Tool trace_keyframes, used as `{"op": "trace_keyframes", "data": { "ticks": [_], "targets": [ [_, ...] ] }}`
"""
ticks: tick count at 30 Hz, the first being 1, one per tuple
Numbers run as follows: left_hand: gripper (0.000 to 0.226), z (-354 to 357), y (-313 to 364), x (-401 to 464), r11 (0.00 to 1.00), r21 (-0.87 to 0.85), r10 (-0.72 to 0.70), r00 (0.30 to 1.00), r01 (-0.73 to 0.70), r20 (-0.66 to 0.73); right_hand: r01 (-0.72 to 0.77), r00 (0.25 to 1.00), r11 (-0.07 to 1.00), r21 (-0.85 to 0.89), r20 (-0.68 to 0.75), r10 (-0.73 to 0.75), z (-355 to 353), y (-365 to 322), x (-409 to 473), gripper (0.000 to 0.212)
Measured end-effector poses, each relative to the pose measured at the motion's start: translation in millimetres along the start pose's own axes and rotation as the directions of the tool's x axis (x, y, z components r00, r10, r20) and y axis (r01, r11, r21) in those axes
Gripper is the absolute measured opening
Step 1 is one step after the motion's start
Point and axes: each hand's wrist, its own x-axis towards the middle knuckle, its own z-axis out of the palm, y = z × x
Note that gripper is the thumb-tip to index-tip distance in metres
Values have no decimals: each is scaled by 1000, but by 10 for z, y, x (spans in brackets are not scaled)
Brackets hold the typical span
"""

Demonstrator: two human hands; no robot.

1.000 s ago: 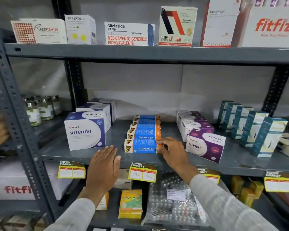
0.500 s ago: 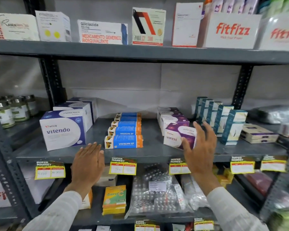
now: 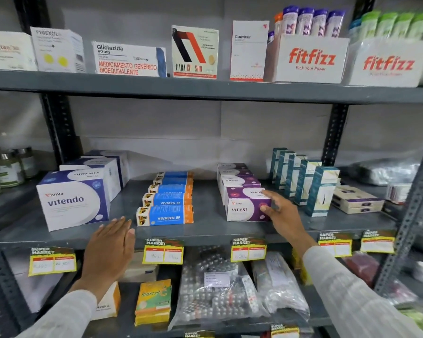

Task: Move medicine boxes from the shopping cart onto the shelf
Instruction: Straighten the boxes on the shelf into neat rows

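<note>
since half a second ago our right hand has reached forward and now rests against the front purple-and-white cardboard virest box, thumb on its face and fingers over the right top edge, where before it hovered open short of it. we judge this a loose, partly closed hold for nudging the box square, not a firm clench. behind the held box runs a row of matching purple boxes toward the wall, so the front one likely gets lined up with them. just right of the grip stand tall teal-and-white cartons in a slanted file; well left of it lies the row of flat blue-and-orange vivalyn boxes, and beyond those the big white-and-blue vitendo box.

our left hand lies flat and open, holding nothing, palm on the front lip of the grey metal shelf, probably to steady us while leaning in.

no shopping cart is in view, so the medicine boxes we can see are already on the shelf.
</note>
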Motion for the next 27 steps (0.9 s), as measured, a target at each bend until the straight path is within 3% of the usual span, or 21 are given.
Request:
{"op": "trace_keyframes", "data": {
  "ticks": [18,23,25,27],
  "targets": [
    [67,-8,16,-2,1000,0,-1,1000,1,-5,43,999,991,-128,-26,-47,93,72,2,53],
    [70,-90,63,-15,999,-35,-25,999,26,48,46,999,988,-150,4,-46,55,22,-11,55],
    [62,-140,120,-52,991,-119,-66,998,66,0,45,999,991,-126,24,-42,26,-3,-46,58],
    [52,-186,248,-112,972,-228,-98,986,64,-138,50,999,995,-86,-18,-51,-27,-9,-100,60]
  ]
}}
